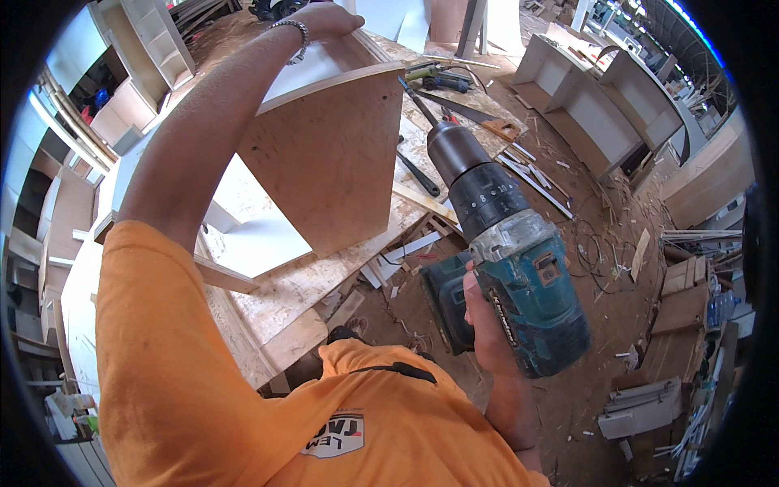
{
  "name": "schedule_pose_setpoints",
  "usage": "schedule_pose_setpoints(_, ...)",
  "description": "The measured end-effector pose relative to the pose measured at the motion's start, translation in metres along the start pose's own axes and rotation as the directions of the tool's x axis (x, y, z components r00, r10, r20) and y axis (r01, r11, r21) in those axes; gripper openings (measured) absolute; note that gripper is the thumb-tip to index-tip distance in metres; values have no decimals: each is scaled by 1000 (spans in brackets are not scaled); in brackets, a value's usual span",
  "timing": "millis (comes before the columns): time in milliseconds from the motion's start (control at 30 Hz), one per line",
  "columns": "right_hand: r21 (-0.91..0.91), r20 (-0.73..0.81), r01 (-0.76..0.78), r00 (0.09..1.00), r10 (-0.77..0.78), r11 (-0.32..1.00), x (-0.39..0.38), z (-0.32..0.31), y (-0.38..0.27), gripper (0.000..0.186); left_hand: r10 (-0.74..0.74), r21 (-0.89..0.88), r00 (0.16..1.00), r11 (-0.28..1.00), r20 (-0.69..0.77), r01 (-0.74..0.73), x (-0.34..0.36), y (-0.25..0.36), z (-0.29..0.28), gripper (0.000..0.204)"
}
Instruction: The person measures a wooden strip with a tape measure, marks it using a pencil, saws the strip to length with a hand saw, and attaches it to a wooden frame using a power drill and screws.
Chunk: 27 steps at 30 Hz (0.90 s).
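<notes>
A teal and black cordless drill (531, 276) is gripped in my right hand (487, 325), its fingers closed round the handle and the battery below. The long bit points up and away, its tip near the upper right corner of a plywood panel (329, 154); whether it touches, I cannot tell. This panel forms the near side of a wooden box (357, 50) with a white inside, standing on the workbench (284, 304). With my arm stretched over the box, my left hand (324, 19) holds its far edge, the fingers partly hidden.
Behind the drill lie a handsaw (495, 123), a dark-handled tool (420, 174) and another green and black power tool (442, 79). Unfinished cabinet frames (596, 105) stand at the far right. Wood scraps and cables litter the brown floor (592, 243). Stacked boards (682, 296) line the right side.
</notes>
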State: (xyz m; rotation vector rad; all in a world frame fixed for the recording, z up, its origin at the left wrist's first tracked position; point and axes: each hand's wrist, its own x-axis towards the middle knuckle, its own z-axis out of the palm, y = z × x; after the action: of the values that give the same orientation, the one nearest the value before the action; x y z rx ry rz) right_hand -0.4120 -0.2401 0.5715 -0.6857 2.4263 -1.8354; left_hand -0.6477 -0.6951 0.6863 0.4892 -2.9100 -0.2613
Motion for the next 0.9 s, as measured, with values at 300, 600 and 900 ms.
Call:
schedule_pose_setpoints(300, -225, -43, 172, 982, -186, 959, 7, -1, 12, 16, 49, 277, 996, 958, 74, -68, -57, 52, -30, 57)
schedule_pose_setpoints(600, -279, -40, 182, 979, -200, 943, 7, 8, 26, 21, 43, 254, 995, 965, 88, -64, -53, 57, -28, 59)
schedule_pose_setpoints(900, -410, 26, 228, 971, -239, 883, 9, 8, 11, 25, 542, -44, 811, 836, 221, -547, -25, 43, -56, 53)
